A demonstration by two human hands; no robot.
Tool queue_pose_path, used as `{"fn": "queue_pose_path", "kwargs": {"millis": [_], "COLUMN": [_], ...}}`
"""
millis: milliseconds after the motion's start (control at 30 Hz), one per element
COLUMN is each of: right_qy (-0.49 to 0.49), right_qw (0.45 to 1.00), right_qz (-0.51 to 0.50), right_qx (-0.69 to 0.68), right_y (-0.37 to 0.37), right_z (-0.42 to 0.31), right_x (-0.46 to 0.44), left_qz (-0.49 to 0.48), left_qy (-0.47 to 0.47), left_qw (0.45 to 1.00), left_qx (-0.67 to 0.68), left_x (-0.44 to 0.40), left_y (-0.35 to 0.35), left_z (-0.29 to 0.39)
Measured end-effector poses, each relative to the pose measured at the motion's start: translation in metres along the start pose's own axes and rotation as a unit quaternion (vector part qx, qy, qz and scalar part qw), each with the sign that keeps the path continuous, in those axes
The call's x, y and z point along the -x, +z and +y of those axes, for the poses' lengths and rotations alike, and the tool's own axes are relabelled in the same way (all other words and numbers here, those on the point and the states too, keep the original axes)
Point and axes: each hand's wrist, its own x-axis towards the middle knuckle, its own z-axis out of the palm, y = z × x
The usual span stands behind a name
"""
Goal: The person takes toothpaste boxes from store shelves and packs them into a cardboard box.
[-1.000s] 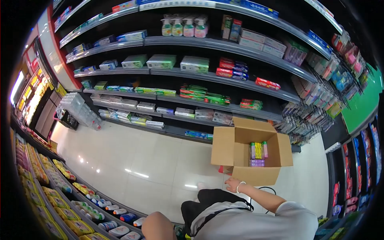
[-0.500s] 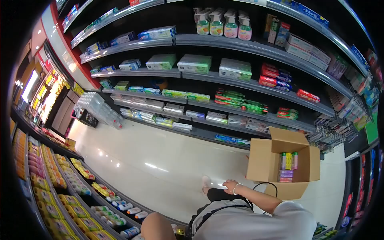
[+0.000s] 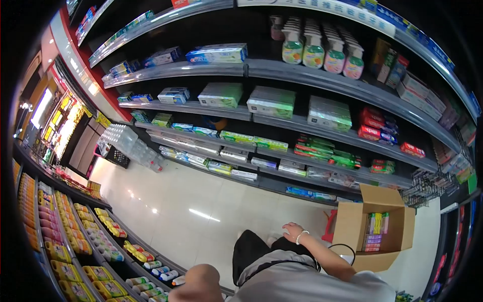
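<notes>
My right hand [image 3: 293,232], with a white beaded bracelet at its wrist, hangs in front of my body over the floor. Its fingers are apart and nothing is in them. To its right stands an open cardboard box [image 3: 350,226] with several small boxes [image 3: 375,230] inside, yellow, green, purple and pink. My hand does not touch it. At the bottom left, part of my bare left arm [image 3: 203,283] shows, but my left hand is out of view.
Shelves [image 3: 297,70] ahead hold pump bottles [image 3: 313,53], flat cartons [image 3: 271,102] and toothpaste-like boxes [image 3: 314,147]. Lower left shelves carry yellow packages [image 3: 75,291]. Bottles and a black basket [image 3: 118,157] stand at the left. A red object [image 3: 329,225] sits beside the box.
The view has turned left, so the shelves and cardboard box sit farther right in it. My right hand has moved away from the box's flap and stays empty. My legs have shifted.
</notes>
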Motion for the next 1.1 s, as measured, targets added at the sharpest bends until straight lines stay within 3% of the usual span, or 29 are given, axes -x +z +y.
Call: {"fn": "queue_pose_path", "kwargs": {"millis": [100, 167, 200, 333, 433, 467, 567, 667, 900, 967, 1067, 1100], "right_qy": [0.006, 0.016, -0.009, -0.091, -0.131, -0.14, -0.187, -0.154, 0.022, 0.024, -0.06, -0.118], "right_qw": [0.999, 0.997, 0.991, 0.927, 0.857, 0.822, 0.726, 0.679, 0.678, 0.655, 0.633, 0.629], "right_qz": [0.038, 0.061, 0.117, 0.327, 0.484, 0.53, 0.66, 0.716, 0.729, 0.745, 0.77, 0.768], "right_qx": [-0.02, -0.032, -0.072, -0.162, -0.121, -0.156, -0.046, 0.049, 0.093, 0.126, 0.054, 0.006], "right_y": [-0.017, -0.035, -0.054, -0.166, -0.267, -0.293, -0.36, -0.405, -0.421, -0.422, -0.427, -0.429], "right_z": [-0.001, -0.01, -0.019, -0.085, -0.165, -0.189, -0.243, -0.267, -0.285, -0.285, -0.3, -0.309], "right_x": [-0.02, -0.035, -0.044, -0.088, -0.106, -0.114, -0.136, -0.172, -0.224, -0.227, -0.226, -0.22], "left_qz": [0.065, 0.05, -0.009, -0.13, -0.203, -0.204, -0.23, -0.269, -0.312, -0.317, -0.188, -0.146], "left_qy": [-0.265, -0.296, -0.218, -0.324, -0.382, -0.376, -0.374, -0.368, -0.373, -0.394, -0.433, -0.336], "left_qw": [0.961, 0.953, 0.961, 0.921, 0.884, 0.888, 0.876, 0.856, 0.833, 0.829, 0.862, 0.92], "left_qx": [0.054, -0.047, -0.168, -0.17, -0.18, -0.168, -0.197, -0.242, -0.263, -0.24, -0.185, -0.141], "left_x": [0.023, 0.041, 0.049, 0.053, 0.046, 0.045, 0.048, 0.046, 0.054, 0.06, 0.059, 0.067], "left_y": [-0.019, -0.03, -0.037, -0.055, -0.062, -0.062, -0.065, -0.058, -0.045, -0.042, -0.033, -0.037], "left_z": [-0.04, -0.084, -0.123, -0.238, -0.314, -0.34, -0.405, -0.45, -0.513, -0.517, -0.514, -0.521]}}
